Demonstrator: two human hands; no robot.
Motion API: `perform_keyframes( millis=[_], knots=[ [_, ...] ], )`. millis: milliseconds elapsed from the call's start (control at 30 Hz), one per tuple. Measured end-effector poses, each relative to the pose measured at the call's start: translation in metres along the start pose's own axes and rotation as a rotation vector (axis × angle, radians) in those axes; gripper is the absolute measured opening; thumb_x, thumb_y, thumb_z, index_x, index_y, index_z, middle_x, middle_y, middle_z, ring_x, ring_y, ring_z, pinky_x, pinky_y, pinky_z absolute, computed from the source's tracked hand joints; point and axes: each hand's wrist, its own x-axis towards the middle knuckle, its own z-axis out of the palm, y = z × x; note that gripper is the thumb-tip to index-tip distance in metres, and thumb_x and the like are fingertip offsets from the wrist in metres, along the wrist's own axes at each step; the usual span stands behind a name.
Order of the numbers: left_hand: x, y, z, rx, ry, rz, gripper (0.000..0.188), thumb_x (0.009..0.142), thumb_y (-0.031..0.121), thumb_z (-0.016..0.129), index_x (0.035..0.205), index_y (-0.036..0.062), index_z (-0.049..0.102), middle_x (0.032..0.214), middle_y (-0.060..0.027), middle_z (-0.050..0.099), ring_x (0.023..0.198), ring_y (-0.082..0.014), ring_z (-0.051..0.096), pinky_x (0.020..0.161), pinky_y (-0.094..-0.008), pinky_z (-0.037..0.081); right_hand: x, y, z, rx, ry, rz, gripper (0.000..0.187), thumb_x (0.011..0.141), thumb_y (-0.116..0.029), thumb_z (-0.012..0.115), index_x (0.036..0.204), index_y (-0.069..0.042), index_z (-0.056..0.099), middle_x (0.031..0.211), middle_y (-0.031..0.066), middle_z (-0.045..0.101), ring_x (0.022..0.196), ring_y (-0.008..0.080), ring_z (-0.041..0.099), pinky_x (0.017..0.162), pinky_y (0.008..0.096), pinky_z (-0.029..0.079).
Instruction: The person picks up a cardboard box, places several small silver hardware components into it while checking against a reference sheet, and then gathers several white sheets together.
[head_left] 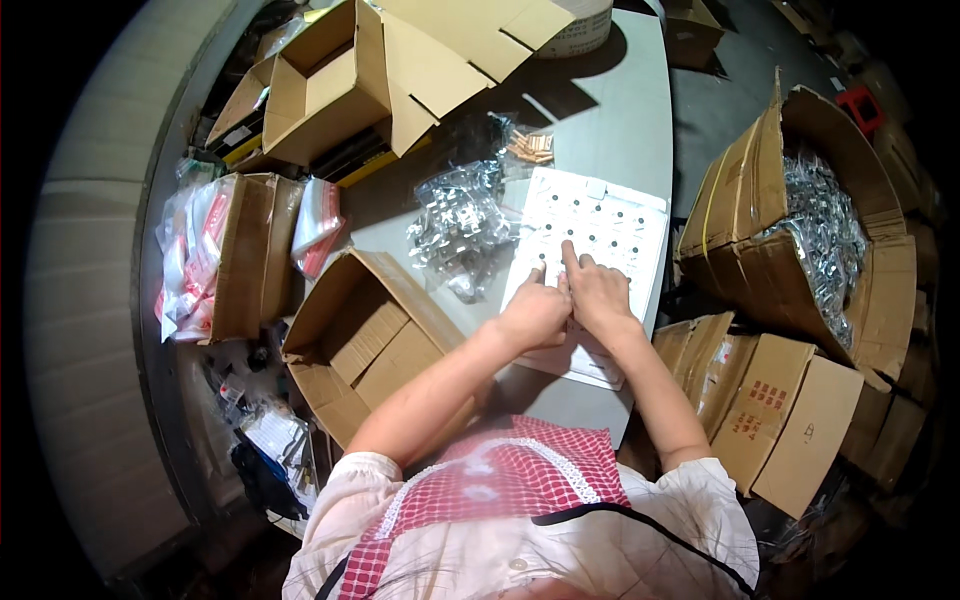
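Note:
A white board [625,275] with rows of small dark round pieces [570,232] lies on the table in front of me. My left hand [537,312] rests on its left part, fingers curled in and one digit pressed by a dark piece; whether it holds anything is hidden. Beside it, my right hand [600,295] lies over the middle of the board, index finger stretched out towards the rows and nothing visible in it. The two hands touch or nearly touch. Left of the board sits a heap of small shiny metal parts [455,215] on clear plastic.
Copper-coloured pieces [530,146] lie behind the board. An open carton [370,350] stands at my left, near a box of plastic bags [235,260]. Another open carton [320,90] is at the back left. On the right, a big carton [735,190] holds many metal parts.

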Motion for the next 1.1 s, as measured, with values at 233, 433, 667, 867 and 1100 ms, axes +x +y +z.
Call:
perform_keyframes(
  millis=[233, 433, 667, 867, 1100],
  knots=[
    [-0.004, -0.006, 0.01, -0.109, 0.072, -0.015, 0.03, 0.072, 0.014, 0.06, 0.093, -0.0056, 0.07, 0.07, -0.0188, 0.067, 0.074, -0.0375, 0.066, 0.115, -0.0532, 0.029, 0.009, -0.003, -0.029, 0.072, -0.073, -0.164, 0.06, 0.088, -0.019, 0.058, 0.146, -0.016, 0.044, 0.096, 0.0184, 0.063, 0.079, 0.0338, 0.068, 0.071, 0.0469, 0.055],
    [-0.005, -0.013, 0.01, -0.125, 0.049, -0.009, 0.021, 0.075, 0.015, 0.06, 0.084, 0.0018, 0.073, 0.076, -0.0178, 0.069, 0.083, -0.0362, 0.067, 0.115, -0.0526, 0.03, 0.018, 0.002, -0.011, 0.043, -0.095, -0.144, 0.068, 0.083, -0.014, 0.059, 0.149, -0.02, 0.042, 0.1, 0.0186, 0.063, 0.086, 0.0338, 0.068, 0.071, 0.0456, 0.055],
    [-0.003, -0.005, 0.003, -0.039, 0.006, -0.041, 0.018, 0.077, 0.016, 0.06, 0.081, 0.0042, 0.073, 0.073, -0.0166, 0.069, 0.082, -0.0357, 0.068, 0.114, -0.0534, 0.031, 0.031, 0.0, -0.023, 0.065, -0.136, -0.088, 0.073, 0.079, -0.012, 0.062, 0.148, -0.016, 0.041, 0.101, 0.0186, 0.065, 0.085, 0.0339, 0.069, 0.072, 0.0458, 0.055],
    [-0.002, -0.003, 0.017, -0.032, 0.067, -0.016, 0.018, 0.077, 0.016, 0.059, 0.078, 0.0042, 0.072, 0.069, -0.0158, 0.068, 0.075, -0.0352, 0.068, 0.113, -0.0573, 0.03, 0.049, -0.009, -0.022, 0.038, -0.157, 0.011, 0.077, 0.077, -0.01, 0.062, 0.15, -0.011, 0.038, 0.099, 0.0194, 0.067, 0.084, 0.0339, 0.07, 0.071, 0.0461, 0.055],
    [0.0, 0.001, 0.005, 0.034, 0.003, -0.017, 0.017, 0.078, 0.015, 0.057, 0.075, 0.0055, 0.071, 0.07, -0.0153, 0.069, 0.072, -0.0346, 0.069, 0.114, -0.0579, 0.03, 0.029, 0.0, -0.013, 0.092, -0.136, 0.202, 0.085, 0.079, -0.031, 0.073, 0.151, -0.007, 0.034, 0.103, 0.0209, 0.066, 0.087, 0.0334, 0.071, 0.076, 0.0448, 0.057]
  ],
)
